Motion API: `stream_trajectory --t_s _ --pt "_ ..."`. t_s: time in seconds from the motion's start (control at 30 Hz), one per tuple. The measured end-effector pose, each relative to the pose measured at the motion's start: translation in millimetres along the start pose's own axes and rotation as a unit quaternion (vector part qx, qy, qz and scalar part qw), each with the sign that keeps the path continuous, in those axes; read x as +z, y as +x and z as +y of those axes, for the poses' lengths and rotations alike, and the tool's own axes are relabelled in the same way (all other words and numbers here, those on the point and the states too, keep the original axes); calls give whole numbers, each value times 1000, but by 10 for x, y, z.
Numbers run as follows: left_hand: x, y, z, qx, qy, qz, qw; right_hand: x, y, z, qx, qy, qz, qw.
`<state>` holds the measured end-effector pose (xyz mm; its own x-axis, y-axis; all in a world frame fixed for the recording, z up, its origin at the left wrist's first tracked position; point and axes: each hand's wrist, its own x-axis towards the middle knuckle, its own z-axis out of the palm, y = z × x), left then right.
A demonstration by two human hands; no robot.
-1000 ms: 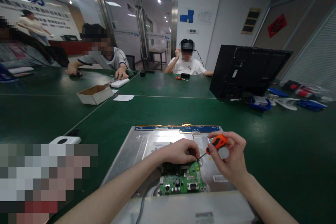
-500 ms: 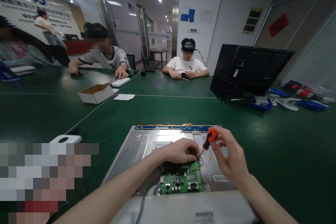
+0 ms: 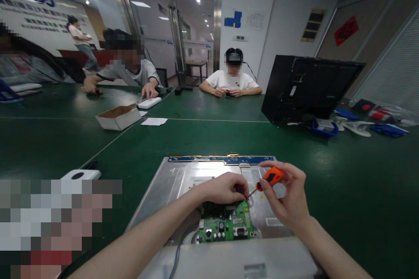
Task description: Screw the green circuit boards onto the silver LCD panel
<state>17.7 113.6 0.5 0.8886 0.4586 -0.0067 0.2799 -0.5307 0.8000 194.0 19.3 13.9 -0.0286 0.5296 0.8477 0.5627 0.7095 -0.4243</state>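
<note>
My right hand (image 3: 290,194) grips an orange and black screwdriver (image 3: 273,176) by its handle. The tool leans right, and its thin shaft runs down to the upper right corner of a green circuit board (image 3: 225,226). Close to that tip, my left hand (image 3: 229,187) is closed with its fingertips pressed together at the board's corner; whatever they pinch is too small to make out. Under the board lies a silver metal panel (image 3: 153,196) with a blue circuit strip (image 3: 209,159) along its far edge. My left hand hides the board's upper part.
A grey cable (image 3: 178,253) runs beside the board. Farther off are an open white box (image 3: 118,118), a paper sheet (image 3: 154,121) and a black monitor (image 3: 310,89). Blue and white items (image 3: 325,126) lie at the right. Several people sit around the green table (image 3: 209,135).
The screwdriver's handle has tipped down and to the right while its tip stays at the board's corner. My right fingers have shifted around the handle. My left hand stays put.
</note>
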Motion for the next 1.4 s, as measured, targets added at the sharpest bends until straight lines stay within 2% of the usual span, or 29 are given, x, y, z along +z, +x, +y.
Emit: stream_trajectory --t_s 0.17,0.33,0.57,0.9,1.03,1.2,1.4 --pt "10 -5 -5 5 -4 4 1000 -41 47 -3 -18 -24 -45 999" --pt "6 -6 -7 8 -3 7 1000 -54 66 -18 -8 -43 -59 997" --pt "-3 -1 -9 1 7 3 1000 -9 0 18 -2 -22 3 1000" --pt "1 -5 0 9 4 3 1000 -58 70 -8 -41 -80 -32 995" --pt "0 -7 -1 9 5 3 1000 -59 55 -27 -31 -56 -43 997" --pt "-8 -10 -5 6 10 1 1000 -28 2 14 1 -8 -9 1000" --pt "-14 -22 20 4 7 1 1000 20 -2 19 12 -6 13 1000"
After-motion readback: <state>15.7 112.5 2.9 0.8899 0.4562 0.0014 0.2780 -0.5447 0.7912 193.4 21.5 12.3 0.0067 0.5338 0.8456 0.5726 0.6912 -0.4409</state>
